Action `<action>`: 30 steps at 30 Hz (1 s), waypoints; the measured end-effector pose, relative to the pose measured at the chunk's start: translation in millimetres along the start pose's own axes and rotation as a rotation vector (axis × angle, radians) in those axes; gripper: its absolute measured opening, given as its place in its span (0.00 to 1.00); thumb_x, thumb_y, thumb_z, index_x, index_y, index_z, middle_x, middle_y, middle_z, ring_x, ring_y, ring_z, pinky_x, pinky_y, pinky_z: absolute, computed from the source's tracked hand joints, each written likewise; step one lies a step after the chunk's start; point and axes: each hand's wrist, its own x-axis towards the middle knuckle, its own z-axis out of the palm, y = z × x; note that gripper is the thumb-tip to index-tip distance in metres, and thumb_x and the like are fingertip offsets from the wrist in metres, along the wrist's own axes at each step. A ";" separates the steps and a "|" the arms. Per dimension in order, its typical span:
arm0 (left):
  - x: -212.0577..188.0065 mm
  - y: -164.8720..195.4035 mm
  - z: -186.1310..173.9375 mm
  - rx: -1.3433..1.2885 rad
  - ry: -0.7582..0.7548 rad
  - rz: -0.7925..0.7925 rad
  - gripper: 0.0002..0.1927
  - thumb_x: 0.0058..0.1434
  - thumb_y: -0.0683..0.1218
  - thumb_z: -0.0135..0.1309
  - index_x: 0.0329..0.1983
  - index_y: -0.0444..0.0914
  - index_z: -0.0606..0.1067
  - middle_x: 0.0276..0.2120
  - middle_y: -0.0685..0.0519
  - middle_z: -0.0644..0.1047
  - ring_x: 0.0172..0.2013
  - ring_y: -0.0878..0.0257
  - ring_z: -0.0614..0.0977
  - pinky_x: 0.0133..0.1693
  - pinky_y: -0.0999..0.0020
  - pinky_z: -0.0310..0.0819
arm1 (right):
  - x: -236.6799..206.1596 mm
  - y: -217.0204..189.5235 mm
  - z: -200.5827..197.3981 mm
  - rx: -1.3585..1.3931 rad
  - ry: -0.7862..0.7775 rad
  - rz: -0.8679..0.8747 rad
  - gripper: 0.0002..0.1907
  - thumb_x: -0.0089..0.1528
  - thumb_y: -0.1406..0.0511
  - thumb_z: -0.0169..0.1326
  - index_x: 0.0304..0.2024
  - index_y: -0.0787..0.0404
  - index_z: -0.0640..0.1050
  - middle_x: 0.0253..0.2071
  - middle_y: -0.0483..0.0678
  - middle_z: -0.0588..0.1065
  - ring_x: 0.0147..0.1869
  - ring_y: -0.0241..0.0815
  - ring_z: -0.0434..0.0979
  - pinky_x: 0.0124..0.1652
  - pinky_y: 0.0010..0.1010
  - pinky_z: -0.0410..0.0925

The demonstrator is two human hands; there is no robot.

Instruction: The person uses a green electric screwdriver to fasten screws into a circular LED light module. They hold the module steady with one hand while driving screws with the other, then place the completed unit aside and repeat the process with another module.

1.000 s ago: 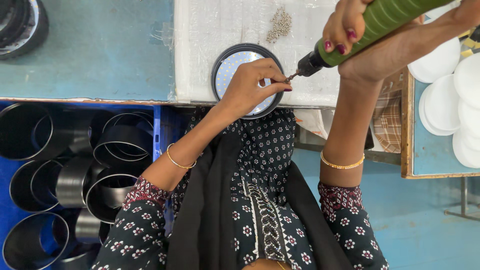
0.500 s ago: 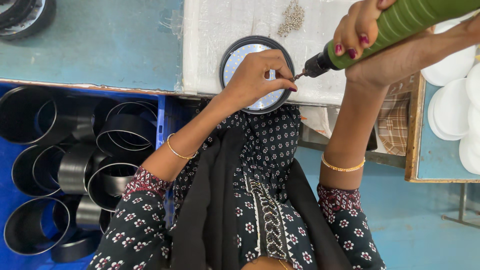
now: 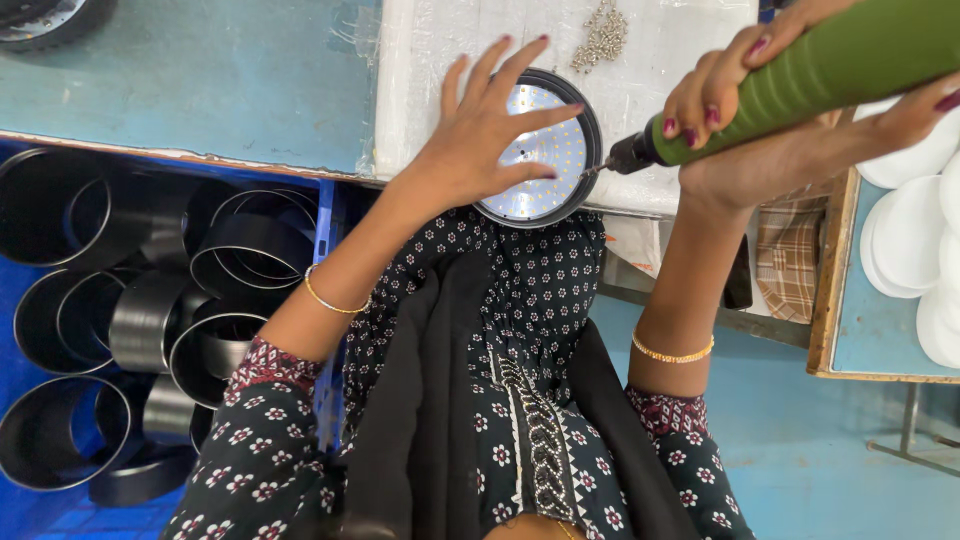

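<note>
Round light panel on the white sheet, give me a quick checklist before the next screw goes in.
1. Left hand steadying the round light panel: ok, fingers spread on it.
2. Right hand gripping the green electric screwdriver: ok.
3. Screwdriver tip at the panel's rim: ok.
4. Screw seated under the tip: cannot tell.
5. Spare screws on the white sheet: ok.

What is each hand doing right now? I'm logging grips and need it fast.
Left hand: open, fingers spread over the round light panel.
Right hand: closed around the green electric screwdriver.
</note>
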 end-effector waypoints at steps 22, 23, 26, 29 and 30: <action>2.3 1.5 22.5 0.166 -0.114 -0.017 0.49 0.36 0.70 0.72 0.66 0.62 0.76 0.78 0.44 0.44 0.74 0.34 0.40 0.64 0.18 0.32 | -33.5 36.3 -35.1 0.186 -0.045 0.095 0.50 0.54 0.27 0.42 0.44 0.67 0.66 0.23 0.58 0.64 0.20 0.51 0.64 0.21 0.42 0.62; 2.9 2.2 22.7 0.162 -0.116 -0.020 0.49 0.36 0.70 0.72 0.66 0.62 0.76 0.78 0.44 0.44 0.74 0.34 0.40 0.64 0.18 0.32 | -33.3 37.5 -40.9 0.201 -0.062 0.128 0.51 0.53 0.26 0.42 0.45 0.67 0.66 0.23 0.58 0.65 0.21 0.52 0.65 0.22 0.42 0.63; 4.6 4.2 21.9 0.158 -0.120 -0.029 0.49 0.36 0.70 0.73 0.66 0.62 0.76 0.77 0.44 0.44 0.74 0.34 0.40 0.64 0.18 0.32 | -31.4 37.6 -54.5 0.256 -0.098 0.227 0.53 0.48 0.25 0.43 0.46 0.66 0.68 0.25 0.59 0.66 0.25 0.54 0.67 0.26 0.45 0.65; 5.6 7.3 20.6 0.147 -0.113 -0.034 0.48 0.36 0.69 0.73 0.65 0.61 0.77 0.77 0.44 0.44 0.74 0.34 0.41 0.64 0.18 0.31 | -39.6 39.2 -47.6 0.246 -0.026 0.216 0.54 0.49 0.24 0.41 0.47 0.66 0.66 0.25 0.58 0.64 0.24 0.52 0.65 0.25 0.43 0.62; 6.1 8.1 19.8 0.139 -0.112 -0.037 0.48 0.36 0.69 0.73 0.65 0.61 0.77 0.77 0.44 0.44 0.74 0.34 0.41 0.64 0.18 0.31 | -42.0 39.8 -41.7 0.233 -0.017 0.195 0.54 0.50 0.24 0.41 0.47 0.66 0.65 0.25 0.58 0.63 0.24 0.51 0.64 0.25 0.41 0.62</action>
